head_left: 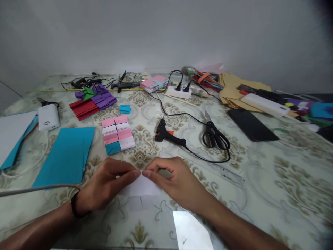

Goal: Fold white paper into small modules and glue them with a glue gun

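Grey wall (156,38) rises behind a patterned worktop (260,211). Nearer the wearer than the black glue gun (162,132), the left hand (105,184) and right hand (179,182) pinch the far edge of a white paper (145,185), fingertips nearly meeting. It looks like a fold being creased; the next move probably calls for even pressure along that edge. Left of the glue gun lies a pink-and-white folded block (121,133); right, scissors (213,134).

- Narrow black band (74,205) around the left wrist (82,199)
- Left hand (102,184) bare, just beyond the band
- Right forearm (229,220) bare, right of the band
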Action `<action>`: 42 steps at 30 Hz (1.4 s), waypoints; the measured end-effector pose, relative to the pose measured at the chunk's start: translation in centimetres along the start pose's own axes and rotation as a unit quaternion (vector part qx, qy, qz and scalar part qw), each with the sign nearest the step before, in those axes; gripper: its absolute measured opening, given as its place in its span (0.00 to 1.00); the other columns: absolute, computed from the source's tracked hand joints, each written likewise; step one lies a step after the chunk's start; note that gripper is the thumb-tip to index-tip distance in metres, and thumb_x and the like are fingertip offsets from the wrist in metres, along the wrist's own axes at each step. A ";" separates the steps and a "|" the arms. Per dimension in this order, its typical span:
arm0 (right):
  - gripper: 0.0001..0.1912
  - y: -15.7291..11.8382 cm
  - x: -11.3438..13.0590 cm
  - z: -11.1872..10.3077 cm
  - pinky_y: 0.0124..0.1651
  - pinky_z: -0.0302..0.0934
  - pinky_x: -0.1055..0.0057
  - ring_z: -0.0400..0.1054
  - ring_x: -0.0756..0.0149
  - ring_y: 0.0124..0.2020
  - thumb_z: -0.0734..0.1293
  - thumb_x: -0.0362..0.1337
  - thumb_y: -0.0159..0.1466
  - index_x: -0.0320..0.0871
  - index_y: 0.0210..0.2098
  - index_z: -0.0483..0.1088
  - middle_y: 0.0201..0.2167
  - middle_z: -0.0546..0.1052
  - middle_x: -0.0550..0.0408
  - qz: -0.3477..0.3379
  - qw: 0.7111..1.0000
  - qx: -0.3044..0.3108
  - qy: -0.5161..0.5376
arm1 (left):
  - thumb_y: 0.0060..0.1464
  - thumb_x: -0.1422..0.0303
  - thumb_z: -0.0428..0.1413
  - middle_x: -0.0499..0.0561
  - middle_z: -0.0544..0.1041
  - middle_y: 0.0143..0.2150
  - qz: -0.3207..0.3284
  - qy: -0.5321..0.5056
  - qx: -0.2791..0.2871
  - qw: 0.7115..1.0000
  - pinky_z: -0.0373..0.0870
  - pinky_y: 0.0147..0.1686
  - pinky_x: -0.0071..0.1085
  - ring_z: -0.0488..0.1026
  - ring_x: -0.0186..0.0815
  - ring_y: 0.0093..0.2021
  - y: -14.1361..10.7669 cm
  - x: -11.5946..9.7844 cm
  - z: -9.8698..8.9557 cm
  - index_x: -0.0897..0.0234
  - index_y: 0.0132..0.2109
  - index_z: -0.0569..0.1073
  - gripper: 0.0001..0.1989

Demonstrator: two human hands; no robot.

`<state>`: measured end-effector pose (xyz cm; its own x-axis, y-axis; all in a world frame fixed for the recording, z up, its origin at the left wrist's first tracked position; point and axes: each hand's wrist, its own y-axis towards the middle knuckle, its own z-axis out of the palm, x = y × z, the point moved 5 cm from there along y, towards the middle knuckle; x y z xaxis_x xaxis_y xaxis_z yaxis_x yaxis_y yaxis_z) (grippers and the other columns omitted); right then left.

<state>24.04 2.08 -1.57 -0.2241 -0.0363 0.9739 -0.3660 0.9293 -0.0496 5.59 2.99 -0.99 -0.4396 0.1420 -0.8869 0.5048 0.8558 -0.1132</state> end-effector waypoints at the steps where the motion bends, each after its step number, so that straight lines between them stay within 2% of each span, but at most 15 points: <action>1: 0.13 0.0 0.0 -0.1 0.34 0.63 0.70 0.72 0.66 0.30 0.70 0.42 0.70 0.43 0.32 0.79 0.28 0.81 0.56 0.004 1.000 0.003 -0.002 | 0.70 0.57 0.55 0.44 0.62 0.21 -0.003 -0.011 0.002 1.000 0.52 0.23 0.28 0.56 0.30 0.23 0.0 0.2 -0.1 0.64 0.24 0.73 0.26; 4: 0.13 0.2 0.0 -0.4 0.33 0.62 0.70 0.70 0.66 0.29 0.69 0.42 0.70 0.43 0.31 0.79 0.26 0.80 0.56 0.006 1.000 -0.001 -0.017 | 0.69 0.56 0.55 0.43 0.62 0.21 -0.020 -0.034 0.019 0.999 0.50 0.23 0.28 0.54 0.29 0.23 0.1 0.8 -0.1 0.65 0.25 0.73 0.25; 9: 0.12 0.3 -0.4 -0.4 0.31 0.60 0.72 0.70 0.67 0.28 0.69 0.42 0.69 0.42 0.33 0.79 0.27 0.80 0.56 0.013 1.000 -0.014 -0.007 | 0.64 0.54 0.59 0.43 0.60 0.24 -0.072 -0.002 0.044 0.996 0.48 0.23 0.26 0.54 0.29 0.26 0.3 1.7 0.4 0.66 0.26 0.71 0.24; 15: 0.12 0.2 -1.1 0.0 0.29 0.61 0.72 0.71 0.66 0.28 0.71 0.44 0.68 0.42 0.34 0.80 0.27 0.81 0.55 0.048 0.999 -0.010 0.024 | 0.64 0.52 0.59 0.45 0.67 0.25 -0.063 -0.012 0.028 0.998 0.54 0.22 0.26 0.61 0.30 0.26 0.5 1.9 0.3 0.67 0.30 0.76 0.22; 19: 0.10 0.3 -1.0 -0.2 0.30 0.62 0.72 0.74 0.66 0.29 0.71 0.41 0.68 0.43 0.34 0.81 0.28 0.83 0.55 0.026 0.999 -0.035 -0.001 | 0.63 0.51 0.59 0.46 0.70 0.26 -0.076 0.005 0.034 0.997 0.55 0.23 0.26 0.62 0.32 0.27 0.6 2.3 0.3 0.66 0.33 0.79 0.21; 23: 0.11 0.3 -1.0 -0.2 0.32 0.62 0.71 0.74 0.66 0.29 0.71 0.42 0.69 0.43 0.34 0.82 0.29 0.84 0.55 0.023 0.999 -0.038 -0.015 | 0.65 0.50 0.57 0.47 0.73 0.28 -0.092 0.037 0.013 0.995 0.57 0.25 0.27 0.65 0.33 0.28 0.5 2.2 0.1 0.66 0.38 0.82 0.22; 25: 0.12 0.3 -1.0 -0.1 0.33 0.61 0.71 0.72 0.67 0.28 0.71 0.41 0.70 0.43 0.33 0.82 0.28 0.84 0.56 0.018 0.999 -0.034 -0.037 | 0.65 0.52 0.57 0.47 0.74 0.28 -0.086 0.047 0.022 0.995 0.57 0.26 0.27 0.65 0.33 0.29 0.6 2.0 0.2 0.66 0.37 0.81 0.21; 29: 0.11 0.3 -1.1 0.0 0.33 0.59 0.71 0.69 0.69 0.26 0.72 0.40 0.70 0.43 0.31 0.81 0.26 0.82 0.58 0.007 0.997 -0.027 -0.072 | 0.62 0.60 0.60 0.45 0.75 0.28 -0.064 0.055 0.060 0.995 0.57 0.26 0.27 0.65 0.32 0.28 0.6 1.6 0.8 0.63 0.38 0.81 0.11; 32: 0.13 0.4 -1.1 -0.2 0.33 0.59 0.72 0.69 0.69 0.27 0.71 0.40 0.70 0.43 0.30 0.80 0.25 0.81 0.59 0.016 0.998 -0.027 -0.062 | 0.62 0.61 0.62 0.44 0.78 0.29 -0.050 0.035 0.015 0.998 0.57 0.24 0.26 0.64 0.31 0.26 0.6 1.1 0.5 0.61 0.47 0.80 0.10; 35: 0.14 0.5 -1.1 -0.4 0.33 0.59 0.72 0.68 0.69 0.27 0.71 0.40 0.70 0.43 0.29 0.79 0.25 0.80 0.59 0.021 0.998 -0.016 -0.056 | 0.61 0.64 0.63 0.47 0.84 0.37 0.003 0.039 -0.025 0.999 0.63 0.27 0.25 0.71 0.33 0.30 0.5 0.5 0.0 0.60 0.50 0.80 0.12; 37: 0.13 0.5 -1.0 -0.4 0.34 0.60 0.72 0.68 0.69 0.27 0.71 0.39 0.70 0.42 0.30 0.79 0.25 0.80 0.59 0.017 0.998 -0.014 -0.063 | 0.63 0.66 0.62 0.47 0.86 0.39 0.030 0.061 -0.003 0.998 0.66 0.29 0.26 0.75 0.34 0.32 0.5 0.3 0.2 0.59 0.47 0.83 0.08; 39: 0.13 0.5 -0.9 -0.4 0.34 0.59 0.72 0.68 0.69 0.27 0.70 0.39 0.70 0.42 0.30 0.79 0.25 0.80 0.59 0.014 0.997 -0.015 -0.070 | 0.65 0.67 0.60 0.47 0.87 0.37 0.038 0.074 0.026 0.996 0.67 0.31 0.26 0.77 0.33 0.32 0.5 0.4 0.4 0.58 0.45 0.85 0.08; 42: 0.14 0.6 -0.7 -0.6 0.33 0.58 0.73 0.67 0.69 0.27 0.70 0.41 0.71 0.42 0.30 0.79 0.25 0.79 0.58 0.010 0.998 -0.009 -0.066 | 0.65 0.65 0.61 0.48 0.88 0.38 0.032 0.064 0.027 0.997 0.69 0.32 0.27 0.79 0.35 0.33 0.5 0.7 0.2 0.58 0.45 0.87 0.09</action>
<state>24.57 2.85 -2.16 -0.3479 -0.0642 0.9353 -0.3449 0.9365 -0.0640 5.67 3.36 -1.81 -0.4949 0.2616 -0.8286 0.5731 0.8150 -0.0850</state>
